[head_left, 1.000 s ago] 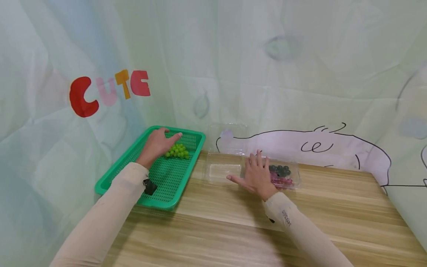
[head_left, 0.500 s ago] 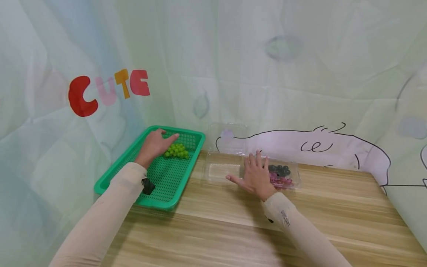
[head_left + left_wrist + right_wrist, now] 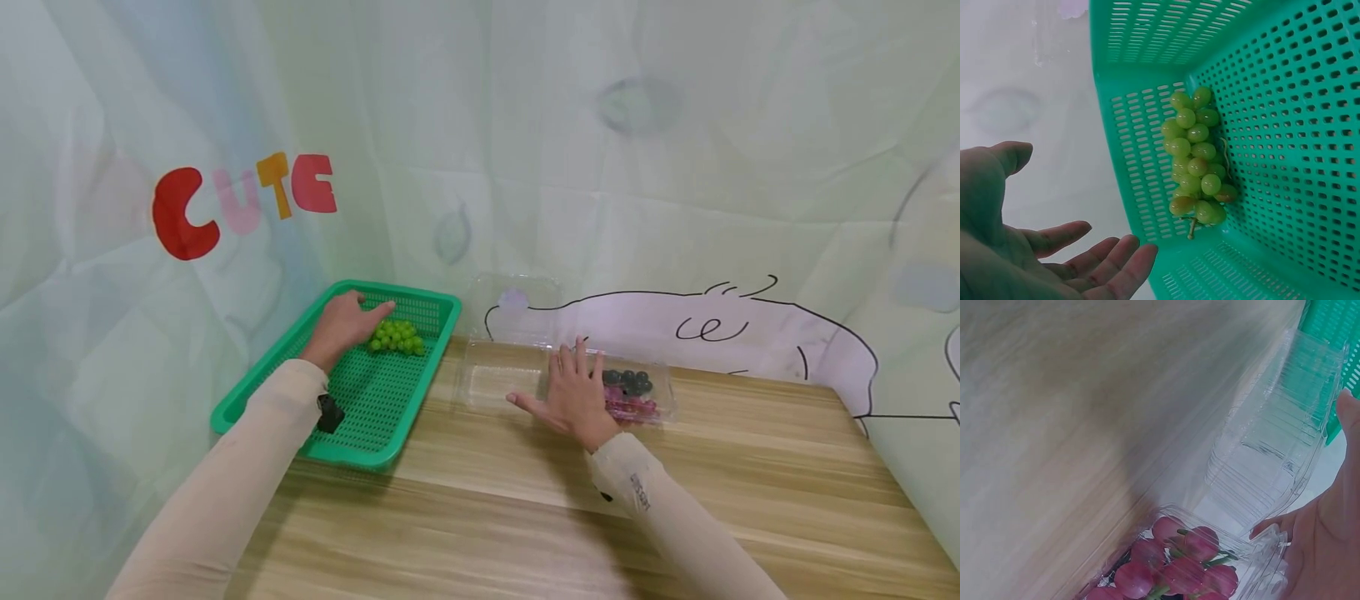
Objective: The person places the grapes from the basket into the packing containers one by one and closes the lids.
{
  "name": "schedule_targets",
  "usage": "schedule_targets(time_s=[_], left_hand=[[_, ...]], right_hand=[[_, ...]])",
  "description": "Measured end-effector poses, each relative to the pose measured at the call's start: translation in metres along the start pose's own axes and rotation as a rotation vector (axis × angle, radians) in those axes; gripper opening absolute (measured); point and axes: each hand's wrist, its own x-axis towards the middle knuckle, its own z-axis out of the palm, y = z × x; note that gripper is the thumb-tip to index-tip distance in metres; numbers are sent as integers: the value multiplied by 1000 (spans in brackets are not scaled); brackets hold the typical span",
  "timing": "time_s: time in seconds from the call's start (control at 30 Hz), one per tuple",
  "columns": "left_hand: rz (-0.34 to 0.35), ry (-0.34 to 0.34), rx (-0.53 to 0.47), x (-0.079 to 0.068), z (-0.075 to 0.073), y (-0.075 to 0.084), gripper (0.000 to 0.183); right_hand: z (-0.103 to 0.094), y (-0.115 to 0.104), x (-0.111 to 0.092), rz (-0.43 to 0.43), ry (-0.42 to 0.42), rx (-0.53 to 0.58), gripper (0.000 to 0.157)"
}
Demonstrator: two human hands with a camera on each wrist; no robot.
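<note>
Apparently for picking grapes (image 3: 1194, 159), I'm hovering my left hand (image 3: 341, 327), fingers wide; gripping is needing them narrower. My spread right hand (image 3: 576, 396) is probably steadying boxes (image 3: 1260, 465).

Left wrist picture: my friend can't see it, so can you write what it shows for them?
A bunch of green grapes lies at one end of a green basket full of little holes. At the lower left is a person's left hand, its fingers relaxed and not touching the grapes.
</note>
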Motion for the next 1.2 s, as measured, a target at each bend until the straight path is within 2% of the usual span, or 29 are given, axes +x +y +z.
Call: schedule_targets(time_s=[0.4, 0.6, 1.2], left_hand=[[17, 10, 81, 12, 5, -12, 86], [3, 18, 104, 18, 8, -17, 55], [-39, -51, 160, 41, 9, -31, 58]], right_hand=[[-2, -2, -2, 4, 2, -13, 117], [-3, -2, -3, 3, 4, -21, 117], [0, 0, 0, 2, 2, -22, 118]])
